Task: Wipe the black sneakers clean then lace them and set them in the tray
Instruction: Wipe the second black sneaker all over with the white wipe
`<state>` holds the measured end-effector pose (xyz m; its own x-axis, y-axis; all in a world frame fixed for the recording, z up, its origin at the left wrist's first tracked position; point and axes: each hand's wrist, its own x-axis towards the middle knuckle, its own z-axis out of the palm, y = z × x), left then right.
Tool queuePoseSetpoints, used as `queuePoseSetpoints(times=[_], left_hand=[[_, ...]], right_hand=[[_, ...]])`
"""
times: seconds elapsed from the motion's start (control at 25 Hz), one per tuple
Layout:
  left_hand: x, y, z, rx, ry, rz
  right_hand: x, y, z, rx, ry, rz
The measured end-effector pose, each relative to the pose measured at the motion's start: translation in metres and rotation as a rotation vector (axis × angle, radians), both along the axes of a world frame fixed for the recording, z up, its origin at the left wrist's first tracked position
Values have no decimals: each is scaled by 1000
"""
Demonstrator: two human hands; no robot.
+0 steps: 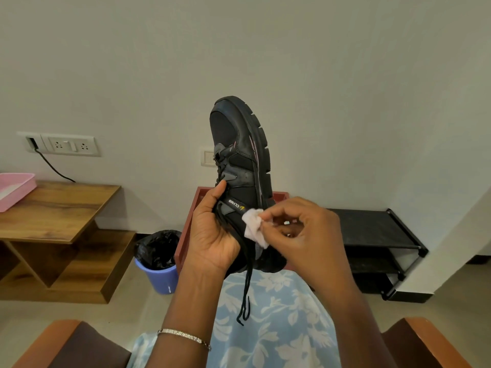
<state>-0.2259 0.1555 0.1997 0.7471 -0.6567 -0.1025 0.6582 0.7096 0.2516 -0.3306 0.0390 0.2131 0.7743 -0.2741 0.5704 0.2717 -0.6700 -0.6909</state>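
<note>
Left hand (212, 229): grips the black sneaker (241, 166), toe up, frame centre.
Right hand (300, 229): pinches a white wipe (253, 227) against the sneaker's side.

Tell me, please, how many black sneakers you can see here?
1: the black sneaker is held up, toe upward, by the left hand; its pair isn't visible and may be hidden.

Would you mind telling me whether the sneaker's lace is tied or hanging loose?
Hanging loose: the lace dangles untied, ends free, below the black sneaker that the left hand grips toe-up.
</note>
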Motion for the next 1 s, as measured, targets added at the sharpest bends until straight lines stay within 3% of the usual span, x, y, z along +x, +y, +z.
queuePoseSetpoints(times=[0.16, 0.36, 0.48, 0.6, 0.84, 1.0], left_hand=[[-8, -2, 3, 23, 8, -33], [2, 1, -3, 15, -10, 38], [-2, -3, -2, 35, -8, 36], [-8, -2, 4, 34, 0, -16], [-2, 5, 3, 65, 3, 31], [-6, 1, 3, 90, 35, 49]], right_hand=[[13, -5, 4, 28, -68, -113], [-9, -3, -1, -46, 183, 80], [2, -5, 4, 1, 78, 0], [14, -3, 4, -117, -34, -130], [-14, 23, -22, -258, 21, -60], [-3, 14, -18, -242, -55, -42]])
